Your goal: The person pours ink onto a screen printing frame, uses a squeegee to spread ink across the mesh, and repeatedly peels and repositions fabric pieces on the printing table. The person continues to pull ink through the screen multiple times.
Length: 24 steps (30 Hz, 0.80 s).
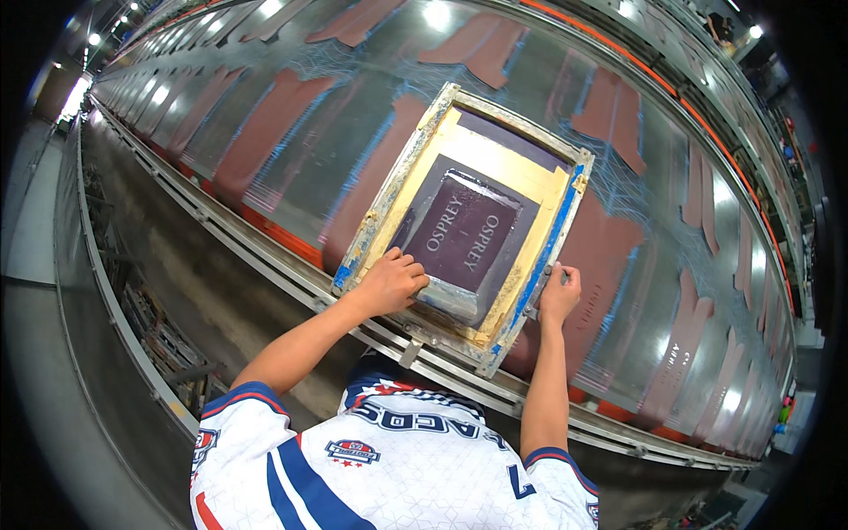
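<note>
A screen-printing frame (481,353) lies tilted across the long table in front of me. Its edges are worn, with yellow and blue tape, and dark purple ink covers the lettered mesh (464,231) inside. My left hand (393,281) is closed at the frame's near left inner corner, on the end of what looks like a greyish squeegee (450,299) lying along the near side of the mesh; the fingers partly hide it. At the frame's right outer side, my right hand (559,293) pinches the edge with curled fingers.
Maroon cut fabric pieces (594,283) lie in rows on the glossy dark table (362,141), some under the frame. A metal rail (265,274) runs along the near edge. An orange strip (632,55) lines the far side. Another person (720,28) stands far off at upper right.
</note>
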Available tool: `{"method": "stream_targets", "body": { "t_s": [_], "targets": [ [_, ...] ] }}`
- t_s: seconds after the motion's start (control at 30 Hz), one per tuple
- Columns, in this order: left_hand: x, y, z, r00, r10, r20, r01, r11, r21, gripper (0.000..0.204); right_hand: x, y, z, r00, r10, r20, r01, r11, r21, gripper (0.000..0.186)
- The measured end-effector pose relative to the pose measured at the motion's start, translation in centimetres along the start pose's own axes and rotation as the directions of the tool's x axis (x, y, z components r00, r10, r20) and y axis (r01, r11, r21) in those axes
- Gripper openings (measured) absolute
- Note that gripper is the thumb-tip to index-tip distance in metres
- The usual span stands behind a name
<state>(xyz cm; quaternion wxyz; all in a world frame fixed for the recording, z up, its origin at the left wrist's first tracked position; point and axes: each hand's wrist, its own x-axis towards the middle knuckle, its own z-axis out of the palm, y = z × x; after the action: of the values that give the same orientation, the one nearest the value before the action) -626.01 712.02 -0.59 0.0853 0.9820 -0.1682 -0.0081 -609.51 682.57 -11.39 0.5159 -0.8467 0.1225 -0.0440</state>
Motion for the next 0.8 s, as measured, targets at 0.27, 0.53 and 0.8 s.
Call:
{"method": "stream_targets", "body": {
  "t_s": [0.27,0.53,0.8],
  "targets": [
    [-3.5,-12.7,-5.5,0.991,0.136,0.018,-0.135,0.990,-0.044,0.025,-4.9,-5.7,9.1,0.999,-0.050,-0.012,0.050,0.997,-0.051,0.022],
    [6.7,-10.6,-5.3,0.784,0.607,0.130,-0.590,0.793,-0.151,0.018,-5.4,-7.4,10.0,1.000,0.018,-0.019,-0.020,0.996,-0.091,0.021],
    [9.8,-9.7,-1.7,0.654,0.724,0.218,-0.667,0.688,-0.287,0.023,-5.4,-7.4,10.5,1.000,0.003,-0.019,-0.006,0.990,-0.139,0.021]
  ]
}}
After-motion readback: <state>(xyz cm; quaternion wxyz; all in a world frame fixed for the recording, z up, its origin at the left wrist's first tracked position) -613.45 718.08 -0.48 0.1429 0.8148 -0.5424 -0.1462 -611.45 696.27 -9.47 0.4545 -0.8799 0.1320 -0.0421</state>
